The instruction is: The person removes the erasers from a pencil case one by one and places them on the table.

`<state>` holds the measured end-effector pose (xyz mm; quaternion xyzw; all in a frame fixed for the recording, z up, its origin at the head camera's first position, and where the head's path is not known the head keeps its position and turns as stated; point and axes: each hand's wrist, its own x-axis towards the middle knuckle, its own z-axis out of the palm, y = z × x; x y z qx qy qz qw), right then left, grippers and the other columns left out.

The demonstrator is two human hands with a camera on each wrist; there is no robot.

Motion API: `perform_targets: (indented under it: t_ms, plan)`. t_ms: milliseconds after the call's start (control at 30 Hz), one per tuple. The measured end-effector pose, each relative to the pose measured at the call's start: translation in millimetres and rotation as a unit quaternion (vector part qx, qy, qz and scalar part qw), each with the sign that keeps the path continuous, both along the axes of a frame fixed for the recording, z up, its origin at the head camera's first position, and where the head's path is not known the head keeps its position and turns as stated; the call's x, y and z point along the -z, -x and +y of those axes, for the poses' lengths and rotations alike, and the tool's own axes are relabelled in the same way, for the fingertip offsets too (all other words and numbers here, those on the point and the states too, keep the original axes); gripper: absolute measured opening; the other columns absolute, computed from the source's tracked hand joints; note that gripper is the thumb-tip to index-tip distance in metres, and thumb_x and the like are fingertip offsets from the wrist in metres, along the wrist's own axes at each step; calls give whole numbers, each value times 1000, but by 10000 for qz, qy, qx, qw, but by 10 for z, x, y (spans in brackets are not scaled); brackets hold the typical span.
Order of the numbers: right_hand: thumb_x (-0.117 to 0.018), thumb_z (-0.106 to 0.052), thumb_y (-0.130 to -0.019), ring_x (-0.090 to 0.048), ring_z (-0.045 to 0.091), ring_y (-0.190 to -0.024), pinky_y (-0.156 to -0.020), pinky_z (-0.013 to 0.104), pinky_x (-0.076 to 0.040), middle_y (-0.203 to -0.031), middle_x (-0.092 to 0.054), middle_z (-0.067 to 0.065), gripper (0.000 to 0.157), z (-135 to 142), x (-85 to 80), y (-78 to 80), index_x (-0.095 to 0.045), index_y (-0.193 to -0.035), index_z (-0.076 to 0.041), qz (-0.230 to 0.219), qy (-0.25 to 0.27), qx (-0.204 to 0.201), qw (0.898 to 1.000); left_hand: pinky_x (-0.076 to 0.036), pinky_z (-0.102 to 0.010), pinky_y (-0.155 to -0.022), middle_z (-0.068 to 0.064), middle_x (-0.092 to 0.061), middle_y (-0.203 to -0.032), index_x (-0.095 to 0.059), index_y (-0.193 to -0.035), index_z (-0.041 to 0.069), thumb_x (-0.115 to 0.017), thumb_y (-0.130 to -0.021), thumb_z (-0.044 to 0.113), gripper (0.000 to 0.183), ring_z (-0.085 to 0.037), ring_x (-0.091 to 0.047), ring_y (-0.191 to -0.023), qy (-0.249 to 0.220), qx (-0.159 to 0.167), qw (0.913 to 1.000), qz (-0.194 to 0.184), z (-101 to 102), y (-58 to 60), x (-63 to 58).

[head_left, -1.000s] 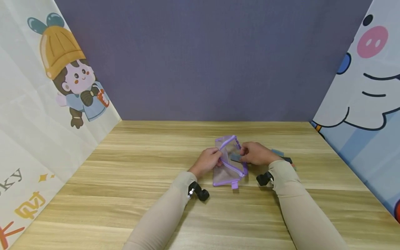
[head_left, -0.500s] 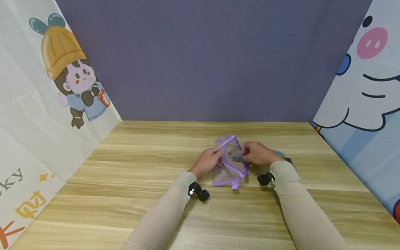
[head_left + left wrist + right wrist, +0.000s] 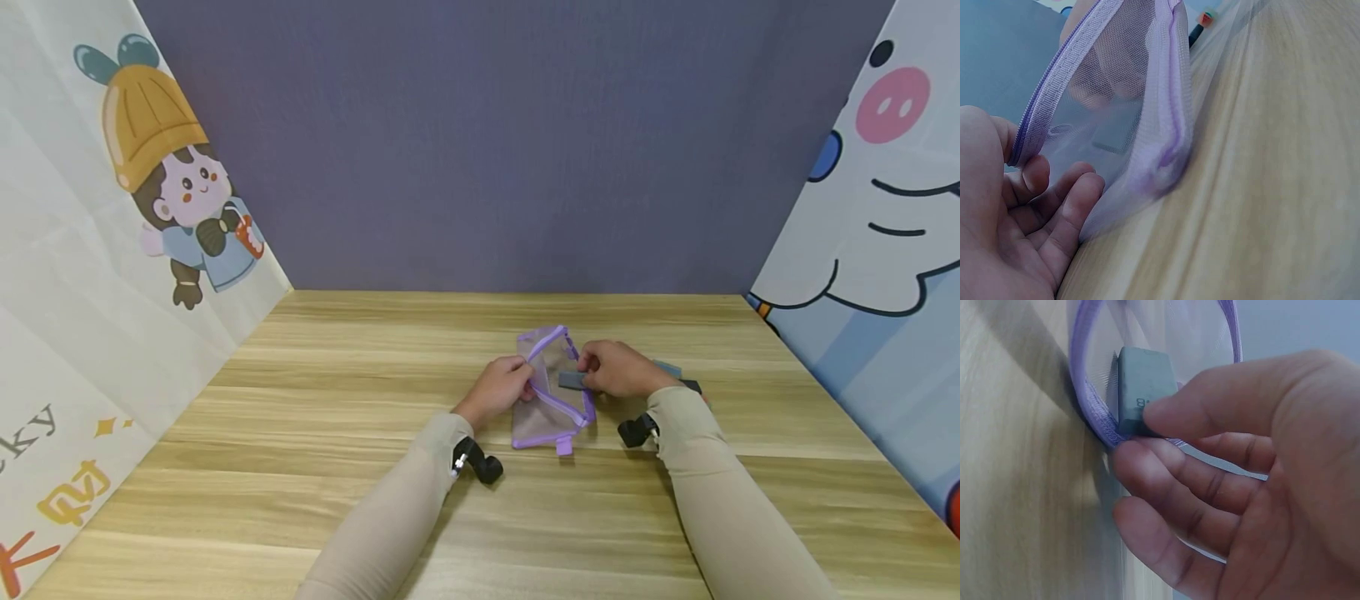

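A mesh zip pouch with purple trim (image 3: 525, 427) lies on the wooden table, its zipped mouth spread apart. My left hand (image 3: 497, 387) pinches the mouth's left edge; in the left wrist view its thumb and forefinger grip the zip tape (image 3: 1034, 128), the other fingers curled below. At the opposite edge my right hand (image 3: 618, 368) holds a grey-green eraser (image 3: 570, 380) between thumb and fingers. In the right wrist view the eraser (image 3: 1146, 372) shows a printed B and points into the pouch's mouth. Its near end is hidden by the thumb.
Just beyond the right wrist lie a blue-grey item (image 3: 666, 367) and a dark item (image 3: 692, 385), both partly covered by the arm. A dark stick with an orange and green end (image 3: 1202, 26) shows past the pouch. A grey panel (image 3: 517, 150) stands behind the table.
The eraser has shifted slightly right and levelled out over the pouch's mouth, along with the right fingers. The left hand and the pouch stay almost still.
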<state>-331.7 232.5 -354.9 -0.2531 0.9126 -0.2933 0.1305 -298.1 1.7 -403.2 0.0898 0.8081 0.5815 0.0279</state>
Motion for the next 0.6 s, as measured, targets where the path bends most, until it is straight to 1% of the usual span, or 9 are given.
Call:
perform_targets:
  t_ms: [133, 300, 367, 600]
  plan:
    - [-61, 0, -89, -56, 18, -63, -57, 34, -47, -84, -63, 6, 12, 1, -3, 3, -62, -101, -4, 79, 50, -52, 9999, -55, -29, -64, -7, -66, -74, -63, -80, 6, -53, -96, 19, 23, -16, -62, -65, 8, -19, 10000, -16, 4, -3, -5]
    - [-61, 0, -86, -58, 17, -64, -60, 34, -48, -84, -65, 5, 16, 3, -4, 9, -63, -102, -4, 306, 224, -148, 9992, -55, -28, -63, -7, -66, -73, -63, -79, 7, -52, -96, 18, 23, -15, -61, -64, 17, -56, 10000, 5, 15, -12, -20]
    - [-61, -1, -86, -58, 17, -66, -60, 34, -48, -84, -65, 5, 16, -1, -4, 12, -64, -101, -4, 409, 273, -185, 9986, -55, -28, -62, -7, -67, -73, -64, -79, 7, -53, -96, 18, 23, -15, -61, -63, 18, -67, 10000, 18, 17, -12, -21]
    - [-63, -5, -88, -59, 16, -71, -65, 34, -49, -84, -66, 2, 11, -11, 10, 13, -65, -99, -6, 700, 331, -102, 9969, -54, -28, -63, -8, -67, -73, -64, -80, 6, -53, -96, 18, 23, -15, -61, -64, 24, -67, 10000, 23, 20, -12, -15]
